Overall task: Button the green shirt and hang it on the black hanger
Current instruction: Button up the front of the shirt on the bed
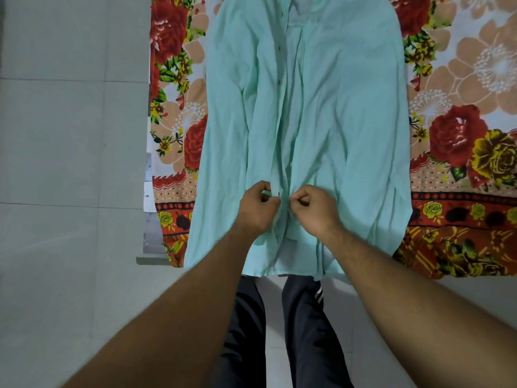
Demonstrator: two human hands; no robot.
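The pale green shirt [330,113] lies flat, front up, on a flowered bedsheet, collar at the far end and hem toward me. Small dark buttons run down its front placket. My left hand [258,210] pinches the left edge of the placket near the hem. My right hand [314,208] pinches the right edge just across from it, and the two hands nearly touch. The fingertips hide the button they work on. No black hanger is in view.
The red and beige flowered bedsheet [461,141] covers the bed, whose left edge and near edge border a grey tiled floor [70,135]. My legs in dark trousers [305,331] stand at the bed's near edge.
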